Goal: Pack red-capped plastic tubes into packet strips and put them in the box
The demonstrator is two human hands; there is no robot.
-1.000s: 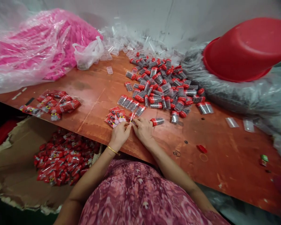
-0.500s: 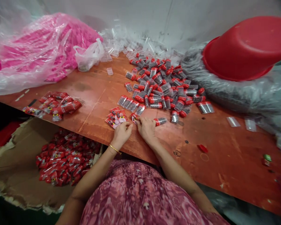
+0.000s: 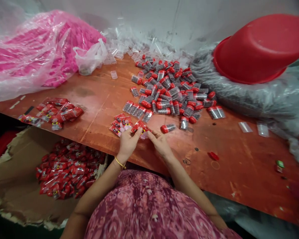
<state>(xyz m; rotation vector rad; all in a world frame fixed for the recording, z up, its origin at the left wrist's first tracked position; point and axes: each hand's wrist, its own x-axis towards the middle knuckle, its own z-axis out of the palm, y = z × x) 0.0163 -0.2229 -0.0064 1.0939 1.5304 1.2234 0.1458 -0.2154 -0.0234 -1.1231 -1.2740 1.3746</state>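
Observation:
Between my two hands is a red printed packet (image 3: 141, 127), held near the table's front edge. My left hand (image 3: 130, 141) pinches its left side, and my right hand (image 3: 159, 141) grips its right side with thumb and fingers. Just left of it lie several flat red cards (image 3: 120, 123), fanned over one another. Beyond my hands, a short row of small clear containers with red caps (image 3: 137, 111) lies side by side. One more red-capped container (image 3: 167, 128) rests on its side by my right hand.
A large heap of red-capped containers (image 3: 164, 89) spreads behind. Filled red packets (image 3: 61, 111) lie at left, above a carton (image 3: 12, 176) holding many more. A bag of pink pieces (image 3: 45, 49) stands back left; a red tub (image 3: 259, 49) sits on a plastic bag (image 3: 239, 96) at right.
The red packet has come up into both hands, its printed face now showing. My right hand has shifted slightly right and away from my left. The view has moved a little.

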